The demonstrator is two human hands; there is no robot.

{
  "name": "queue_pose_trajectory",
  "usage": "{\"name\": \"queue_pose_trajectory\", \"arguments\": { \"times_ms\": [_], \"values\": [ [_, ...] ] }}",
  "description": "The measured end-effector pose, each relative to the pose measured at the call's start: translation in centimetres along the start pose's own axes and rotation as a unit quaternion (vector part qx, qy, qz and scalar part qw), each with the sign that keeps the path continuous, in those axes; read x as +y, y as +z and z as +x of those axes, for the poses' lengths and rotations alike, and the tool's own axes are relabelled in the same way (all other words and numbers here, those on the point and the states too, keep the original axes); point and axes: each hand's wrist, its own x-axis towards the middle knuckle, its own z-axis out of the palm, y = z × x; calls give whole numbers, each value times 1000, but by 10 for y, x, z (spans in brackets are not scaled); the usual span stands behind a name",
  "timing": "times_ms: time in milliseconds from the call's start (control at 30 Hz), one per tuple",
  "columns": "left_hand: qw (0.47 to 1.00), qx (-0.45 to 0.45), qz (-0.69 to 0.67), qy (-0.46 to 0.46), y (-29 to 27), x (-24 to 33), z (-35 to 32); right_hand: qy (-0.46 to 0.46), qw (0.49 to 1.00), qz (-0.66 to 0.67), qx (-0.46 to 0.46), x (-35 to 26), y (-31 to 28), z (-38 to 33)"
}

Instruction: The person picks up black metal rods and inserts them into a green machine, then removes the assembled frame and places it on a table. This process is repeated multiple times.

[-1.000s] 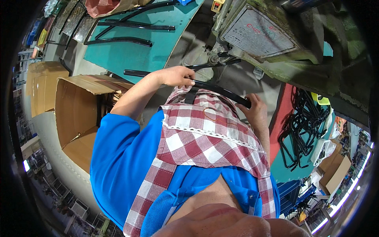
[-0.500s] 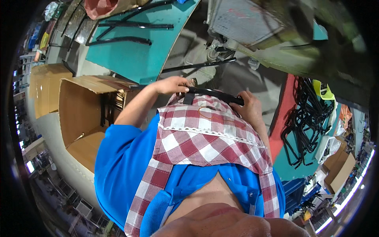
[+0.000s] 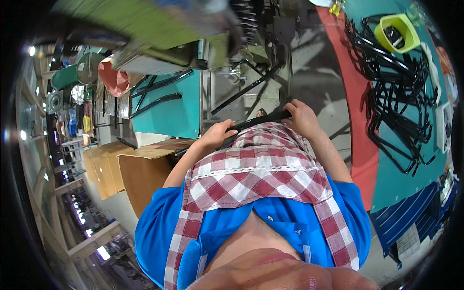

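The left hand (image 3: 215,136) is curled round a black bar (image 3: 260,122), and the right hand (image 3: 300,117) grips it further along. The bar runs crosswise at the waist, just before a red-and-white checked apron (image 3: 251,188), its right end the farther from the body. With 12 o'clock straight ahead of mid-view, an open cardboard box (image 3: 142,176) sits at 8 o'clock, a second carton (image 3: 102,166) beyond it. At 12, past the hands, another dark bar (image 3: 247,90) slants. A green worktop (image 3: 188,116) at 10 o'clock carries more black bars (image 3: 159,103). Toward 3, a red-edged worktop (image 3: 391,188) holds tangled bent black rods (image 3: 389,113); a yellow-green bin (image 3: 410,29) stands at 2. A green machine (image 3: 159,34), blurred, looms at 11.
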Motion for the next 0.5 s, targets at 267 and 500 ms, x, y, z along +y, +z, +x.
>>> {"name": "queue_pose_trajectory", "arguments": {
  "times_ms": [267,500],
  "values": [
    [999,-29,-23,-17,11,7,-18,43,997,64,28,4,25,-23],
    [996,-19,-13,-88,15,23,-52,43,993,111,27,-1,51,-24]
  ]
}}
